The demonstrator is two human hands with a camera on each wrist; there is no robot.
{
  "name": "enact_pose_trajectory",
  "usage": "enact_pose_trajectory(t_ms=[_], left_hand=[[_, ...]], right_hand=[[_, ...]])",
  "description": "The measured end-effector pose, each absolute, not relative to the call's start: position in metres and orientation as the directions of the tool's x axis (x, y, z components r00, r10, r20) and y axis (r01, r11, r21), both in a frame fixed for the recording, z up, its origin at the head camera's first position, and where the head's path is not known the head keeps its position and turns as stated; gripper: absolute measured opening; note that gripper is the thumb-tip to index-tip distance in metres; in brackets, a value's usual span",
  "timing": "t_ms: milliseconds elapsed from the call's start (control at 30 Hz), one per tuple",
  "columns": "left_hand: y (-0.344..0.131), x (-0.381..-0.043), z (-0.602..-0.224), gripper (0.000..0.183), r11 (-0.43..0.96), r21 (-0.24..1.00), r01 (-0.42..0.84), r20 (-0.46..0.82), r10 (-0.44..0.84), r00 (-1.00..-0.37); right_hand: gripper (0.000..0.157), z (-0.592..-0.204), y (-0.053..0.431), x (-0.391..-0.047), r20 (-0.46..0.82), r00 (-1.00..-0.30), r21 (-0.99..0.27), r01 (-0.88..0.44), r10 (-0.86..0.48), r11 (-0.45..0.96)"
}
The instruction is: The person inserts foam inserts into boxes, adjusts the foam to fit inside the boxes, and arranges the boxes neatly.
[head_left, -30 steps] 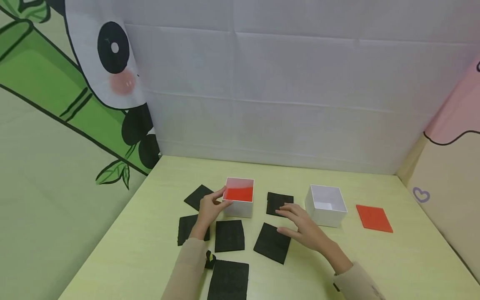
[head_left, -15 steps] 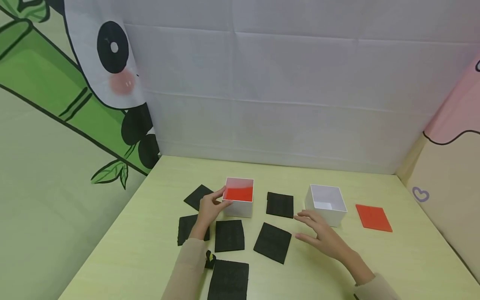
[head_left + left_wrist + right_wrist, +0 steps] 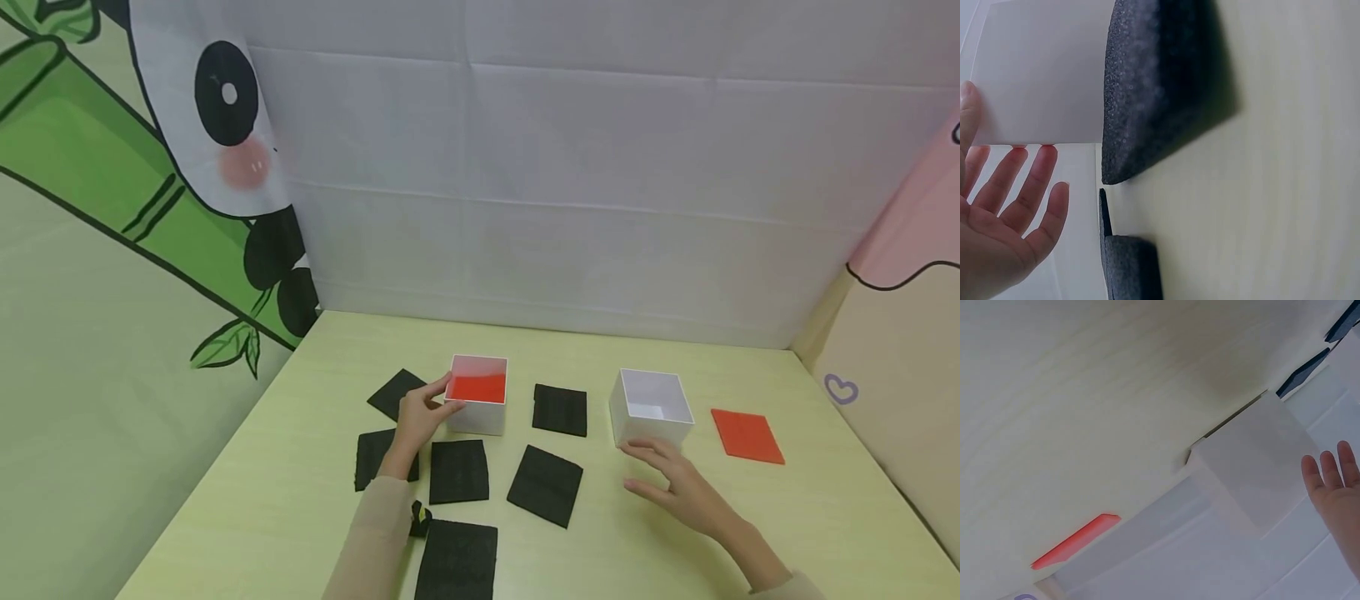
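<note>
My left hand (image 3: 420,418) holds the left white box (image 3: 477,419) at its near left corner, thumb on the front wall and fingertips on the left side. Part of the inside of this open-topped box is red. In the left wrist view, the fingers (image 3: 1041,165) touch one wall of the box. My right hand (image 3: 682,490) hovers over the table just in front of the right white box (image 3: 651,433), fingers loosely extended and holding nothing. The right box is also open at the top, with a white inside. A flat red square (image 3: 748,436) lies right of it.
Several flat black squares lie about the table (image 3: 315,517), among them one between the boxes (image 3: 560,410) and a near one (image 3: 457,560). A small black and yellow piece (image 3: 420,520) sits beside my left sleeve. A white cloth (image 3: 562,200) hangs behind the table's far edge.
My right hand has moved rightward, from above the black squares to the front of the right white box. My left hand stays on the left box, and the boxes have not moved.
</note>
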State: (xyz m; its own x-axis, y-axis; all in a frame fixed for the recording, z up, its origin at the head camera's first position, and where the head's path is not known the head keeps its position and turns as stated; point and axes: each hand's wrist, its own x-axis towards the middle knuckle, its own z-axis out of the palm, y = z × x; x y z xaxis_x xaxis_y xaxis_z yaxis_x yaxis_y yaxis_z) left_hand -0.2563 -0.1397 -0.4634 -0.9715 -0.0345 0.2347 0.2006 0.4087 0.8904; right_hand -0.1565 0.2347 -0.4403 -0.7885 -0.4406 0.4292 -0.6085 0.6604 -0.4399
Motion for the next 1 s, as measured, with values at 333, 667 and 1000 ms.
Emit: enact_pose_trajectory(t_ms=[333, 667, 1000], left_hand=[[-0.140, -0.254, -0.460, 0.059, 0.413, 0.890, 0.194, 0.230, -0.040, -0.972], [-0.145, -0.251, -0.461, 0.057, 0.416, 0.891, 0.179, 0.210, -0.028, -0.977], [-0.146, -0.252, -0.463, 0.057, 0.410, 0.891, 0.197, 0.223, -0.017, -0.975]], right_hand=[[0.044, -0.447, 0.265, -0.152, 0.478, -0.790, -0.442, -0.594, -0.383, 0.672], [0.045, -0.452, 0.286, -0.143, 0.491, -0.809, -0.463, -0.556, -0.323, 0.691], [0.045, -0.460, 0.311, -0.149, 0.468, -0.848, -0.489, -0.484, -0.251, 0.726]])
